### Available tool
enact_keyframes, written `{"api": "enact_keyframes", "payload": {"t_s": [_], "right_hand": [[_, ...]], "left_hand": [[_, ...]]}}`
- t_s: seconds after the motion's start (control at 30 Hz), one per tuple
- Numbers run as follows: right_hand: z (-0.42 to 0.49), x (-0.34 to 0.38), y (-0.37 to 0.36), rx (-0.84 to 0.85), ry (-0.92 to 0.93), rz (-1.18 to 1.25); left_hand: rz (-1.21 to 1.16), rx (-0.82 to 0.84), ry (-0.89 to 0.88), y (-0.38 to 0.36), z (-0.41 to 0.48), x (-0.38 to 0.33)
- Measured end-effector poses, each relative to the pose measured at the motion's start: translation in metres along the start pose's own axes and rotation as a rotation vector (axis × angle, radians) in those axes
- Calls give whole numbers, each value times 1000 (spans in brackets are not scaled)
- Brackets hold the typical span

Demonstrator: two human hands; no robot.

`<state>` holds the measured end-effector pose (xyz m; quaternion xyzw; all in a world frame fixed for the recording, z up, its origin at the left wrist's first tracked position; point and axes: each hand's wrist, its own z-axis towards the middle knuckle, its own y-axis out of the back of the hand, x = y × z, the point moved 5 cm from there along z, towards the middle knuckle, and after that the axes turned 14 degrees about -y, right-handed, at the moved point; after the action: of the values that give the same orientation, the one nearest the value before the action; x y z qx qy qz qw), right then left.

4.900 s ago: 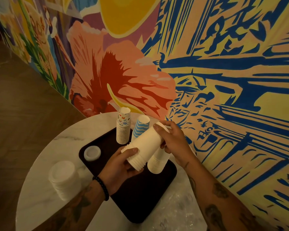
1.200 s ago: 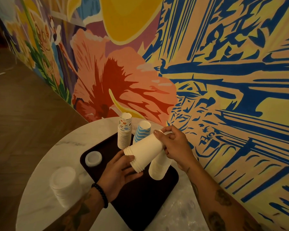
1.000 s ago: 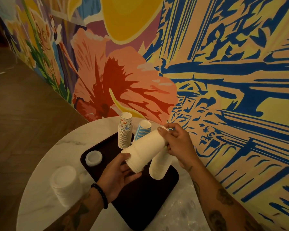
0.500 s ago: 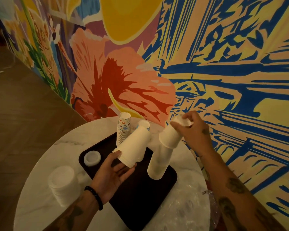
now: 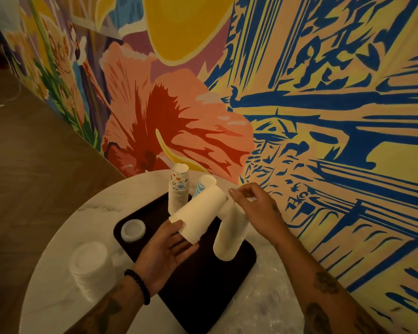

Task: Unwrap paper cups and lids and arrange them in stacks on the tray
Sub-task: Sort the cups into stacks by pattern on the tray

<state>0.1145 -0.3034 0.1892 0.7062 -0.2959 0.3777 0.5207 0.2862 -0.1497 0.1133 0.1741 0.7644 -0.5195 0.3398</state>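
My left hand point(image 5: 168, 251) grips the open end of a tilted stack of white paper cups point(image 5: 200, 213) above the dark tray point(image 5: 203, 300). My right hand point(image 5: 256, 208) has its curled fingertips pinching the closed end of that tilted stack. Below my right hand, a second stack of white cups point(image 5: 228, 237) stands upside down on the tray, leaning slightly. At the tray's far end stand a flower-patterned cup stack point(image 5: 177, 191) and a blue-striped cup stack point(image 5: 203, 183), the latter partly hidden by the tilted stack. A single white lid point(image 5: 133, 230) lies on the tray's left side.
A stack of white lids point(image 5: 91, 263) sits on the round marble table point(image 5: 56, 302), left of the tray. Crumpled clear plastic wrap point(image 5: 275, 312) lies on the table at the near right. The painted wall point(image 5: 323, 141) rises right behind the table.
My right hand pulled cups off the tilted stack, set them on the standing white stack, then came back to the tilted stack's closed end. My left hand kept holding the tilted stack.
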Motion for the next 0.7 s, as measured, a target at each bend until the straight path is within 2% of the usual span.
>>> {"api": "enact_keyframes", "payload": {"t_s": [0.1,0.2,0.4,0.57,0.7], "right_hand": [[-7,10,-13,144,-85,123],[-11,12,-22,182,-103,180],[-12,5,-27,169,-122,288],[-12,8,-23,157,-111,287],[-9,15,-6,73,-86,359]], "left_hand": [[59,48,-37,-10,0,1],[104,79,-68,-15,-1,0],[138,77,-96,-16,-2,-4],[112,80,-65,-19,-2,-2],[59,47,-36,-11,-2,-1]]}}
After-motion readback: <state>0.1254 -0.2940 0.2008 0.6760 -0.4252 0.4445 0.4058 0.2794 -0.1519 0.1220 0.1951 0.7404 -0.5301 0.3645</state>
